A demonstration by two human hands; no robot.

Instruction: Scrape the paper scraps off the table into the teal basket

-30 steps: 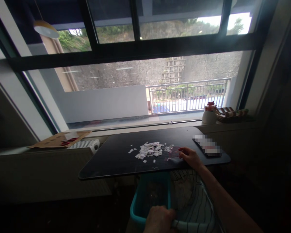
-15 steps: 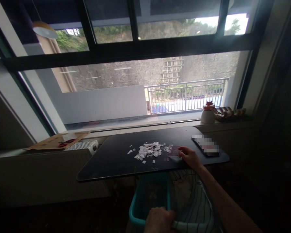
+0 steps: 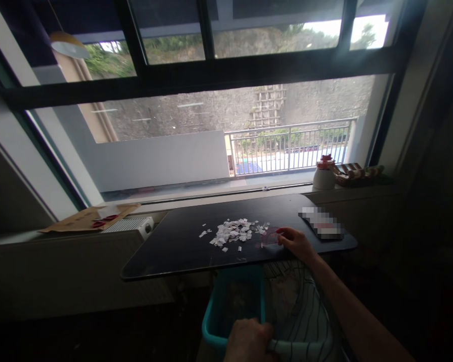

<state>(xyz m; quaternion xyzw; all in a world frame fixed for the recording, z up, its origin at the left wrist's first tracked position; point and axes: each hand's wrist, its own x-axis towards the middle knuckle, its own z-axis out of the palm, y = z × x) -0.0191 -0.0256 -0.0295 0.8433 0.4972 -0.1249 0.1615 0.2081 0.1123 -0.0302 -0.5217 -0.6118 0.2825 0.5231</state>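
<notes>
Right hand [image 3: 296, 243] is resting on the near right part of the dark counter [image 3: 173, 251], fingers curled flat over a small translucent reddish piece [image 3: 269, 237] (looks like a thin plastic card or scraper, too dim to say which). It is pressing on the piece rather than pinching it; I cannot tell if the thumb is hooking under the edge.

Left hand [image 3: 248, 342] is clenching the near rim of a teal plastic bin [image 3: 211, 322] sitting below the counter's near edge. A clear, dark-striped liner bag [image 3: 305, 322] is hanging in or just beside the bin on the right.

The pile of white paper scraps [image 3: 234, 232] is lying mid-counter, just left of the reddish piece, with a few strays off to the left and near side.

Handling, as I judge it:
- Scraps are featherweight, limp and loose, so any draught or fast sweep is likely scattering them. Picking them up one by one is looking impractical; pushing them as a mass with a flat edge is working better.
- Counter top is looking smooth, so scraps should be sliding easily, though a few may be clinging.
- Reddish piece seems thin and stiff enough to push with; best held along its right edge, tilted low.
- Bin is light and rigid; the rim grip is looking sound.

Far right on the counter: a flat dark item [image 3: 320, 225]. On the sill: a white jar with a red top [image 3: 323, 176], and a radiator [image 3: 130, 224] at far left.
</notes>
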